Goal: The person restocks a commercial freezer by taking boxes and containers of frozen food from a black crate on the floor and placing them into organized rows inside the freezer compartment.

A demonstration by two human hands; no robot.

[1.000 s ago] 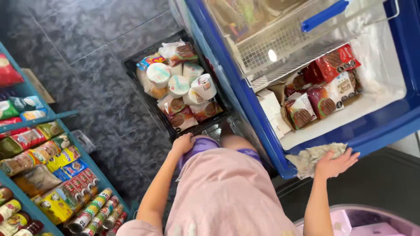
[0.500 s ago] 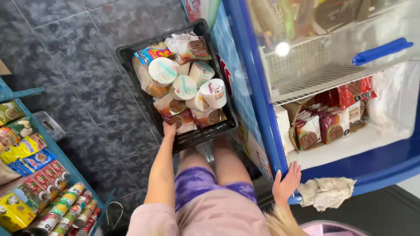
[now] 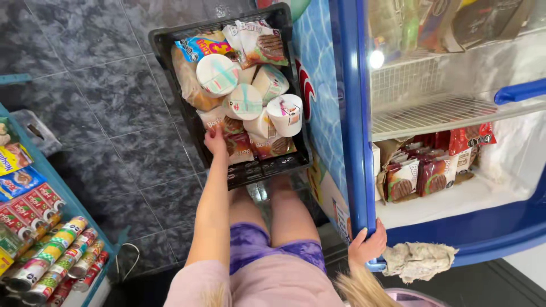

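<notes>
Black plastic crate (image 3: 170, 42) on the grey tiled floor (image 3: 102, 96), just beside the chest freezer, packed with wrapped ice-cream sandwiches (image 3: 259, 40) and round white tubs (image 3: 218, 74). Our left hand (image 3: 215, 139) reaches down into the crate's near end, fingers closed on a brown packet (image 3: 233, 125) lying among the tubs. Our right hand (image 3: 367, 245) is well apart from it, fingers curled tight over the blue rim (image 3: 355, 113) of the freezer at its near corner. Touching that hand on the rim lies a crumpled grey rag (image 3: 418, 260). Inside the freezer we see red and brown ice-cream packets (image 3: 432, 170) stacked on the frosted bottom, a white wire basket (image 3: 426, 108) above them, and a blue handle (image 3: 520, 91) at the far right. At the left edge, a blue shelf (image 3: 79, 210) carries rows of tall snack cans (image 3: 54, 261) and small boxed goods (image 3: 23, 182).
</notes>
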